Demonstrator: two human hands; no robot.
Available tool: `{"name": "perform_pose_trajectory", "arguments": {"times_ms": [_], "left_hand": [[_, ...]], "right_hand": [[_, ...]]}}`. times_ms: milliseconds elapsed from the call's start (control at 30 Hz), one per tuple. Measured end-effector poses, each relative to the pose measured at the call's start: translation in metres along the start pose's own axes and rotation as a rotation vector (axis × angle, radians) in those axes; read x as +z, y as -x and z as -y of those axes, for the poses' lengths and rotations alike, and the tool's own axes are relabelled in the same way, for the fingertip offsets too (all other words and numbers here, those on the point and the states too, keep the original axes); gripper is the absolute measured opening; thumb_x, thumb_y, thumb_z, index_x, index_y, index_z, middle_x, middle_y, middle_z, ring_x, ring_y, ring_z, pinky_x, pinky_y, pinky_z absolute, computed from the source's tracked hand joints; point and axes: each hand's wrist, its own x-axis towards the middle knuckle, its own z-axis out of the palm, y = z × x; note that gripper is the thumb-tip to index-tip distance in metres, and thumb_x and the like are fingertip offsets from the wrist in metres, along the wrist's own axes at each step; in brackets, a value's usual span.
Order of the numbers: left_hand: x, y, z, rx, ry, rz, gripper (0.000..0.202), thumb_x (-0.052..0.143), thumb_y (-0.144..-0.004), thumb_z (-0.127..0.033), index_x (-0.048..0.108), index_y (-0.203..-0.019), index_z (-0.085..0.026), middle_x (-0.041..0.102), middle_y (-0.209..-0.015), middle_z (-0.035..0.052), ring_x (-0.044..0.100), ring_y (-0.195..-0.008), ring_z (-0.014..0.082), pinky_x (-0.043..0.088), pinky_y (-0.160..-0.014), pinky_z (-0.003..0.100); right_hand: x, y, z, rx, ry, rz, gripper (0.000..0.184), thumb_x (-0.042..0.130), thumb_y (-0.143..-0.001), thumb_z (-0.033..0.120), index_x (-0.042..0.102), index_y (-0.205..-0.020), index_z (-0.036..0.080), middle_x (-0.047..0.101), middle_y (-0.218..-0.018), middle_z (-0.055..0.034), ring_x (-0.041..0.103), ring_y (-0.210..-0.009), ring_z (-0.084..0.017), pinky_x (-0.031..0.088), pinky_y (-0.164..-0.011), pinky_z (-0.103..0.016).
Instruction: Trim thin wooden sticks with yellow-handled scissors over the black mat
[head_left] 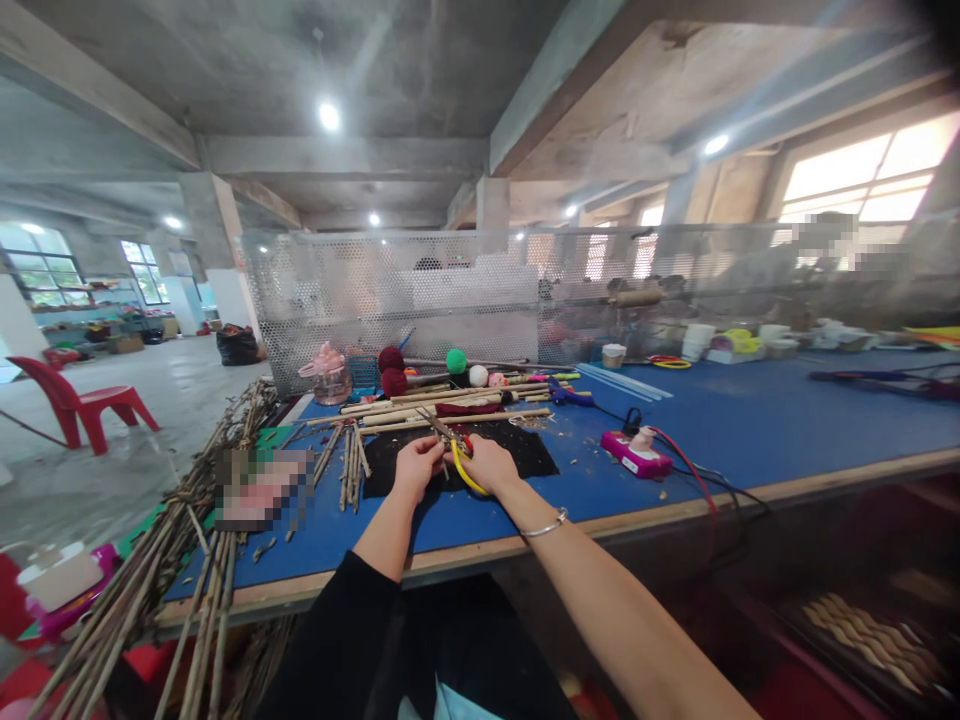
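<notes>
My left hand (417,467) is closed around a thin brown twig (437,427) over a black mat (517,450) on the blue table (750,420). My right hand (487,463) is closed on a small cutting tool with yellow handles (465,470), its head at the twig. A silver bangle (547,524) sits on my right wrist. Small wood bits lie scattered on the mat and table around both hands.
Long sticks (442,405) and yarn balls (391,370) lie behind the mat. Bundled twigs (187,560) pile at the table's left end. A pink device with wires (637,455) sits to the right. A perforated metal screen (450,290) backs the table; a red chair (82,405) stands far left.
</notes>
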Motion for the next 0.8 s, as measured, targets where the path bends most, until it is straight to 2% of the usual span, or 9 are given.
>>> {"name": "perform_pose_trajectory", "arguments": {"times_ms": [267,433,633,800], "left_hand": [[0.0005,-0.0011,0.0004,0.030,0.001,-0.035,0.040,0.075,-0.049,-0.028,0.063,-0.083,-0.011,0.063,-0.070,0.0048,0.053,-0.052,0.0075,0.041,-0.049,0.019],[-0.0009,-0.0038,0.0048,0.049,0.001,-0.010,0.036,0.074,-0.050,-0.027,0.063,-0.081,-0.012,0.063,-0.073,0.0049,0.056,-0.057,0.0099,0.044,-0.055,0.022],[0.0004,-0.0030,0.0044,0.071,-0.021,-0.036,0.033,0.074,-0.049,-0.024,0.062,-0.077,-0.011,0.062,-0.068,0.0040,0.055,-0.055,0.0100,0.044,-0.052,0.023],[0.0005,-0.0037,0.0044,0.090,-0.063,-0.052,0.034,0.074,-0.050,-0.026,0.063,-0.079,-0.011,0.061,-0.065,0.0032,0.051,-0.048,0.0079,0.039,-0.047,0.020]], "right_hand": [[-0.0001,0.0018,0.0011,-0.023,0.039,-0.002,0.054,0.045,-0.068,0.065,0.049,-0.095,0.019,0.062,-0.087,-0.0082,0.059,-0.082,-0.023,0.038,-0.067,-0.029],[0.0017,0.0009,-0.0004,-0.059,0.004,-0.020,0.054,0.050,-0.067,0.062,0.048,-0.097,0.017,0.059,-0.095,-0.0098,0.056,-0.088,-0.022,0.037,-0.070,-0.028],[0.0025,0.0013,-0.0016,-0.114,0.004,-0.059,0.054,0.048,-0.067,0.064,0.048,-0.094,0.017,0.058,-0.095,-0.0095,0.056,-0.087,-0.021,0.037,-0.068,-0.027],[0.0014,0.0015,0.0000,-0.057,0.006,0.004,0.054,0.043,-0.069,0.066,0.048,-0.095,0.018,0.062,-0.087,-0.0082,0.058,-0.081,-0.022,0.038,-0.064,-0.027]]}}
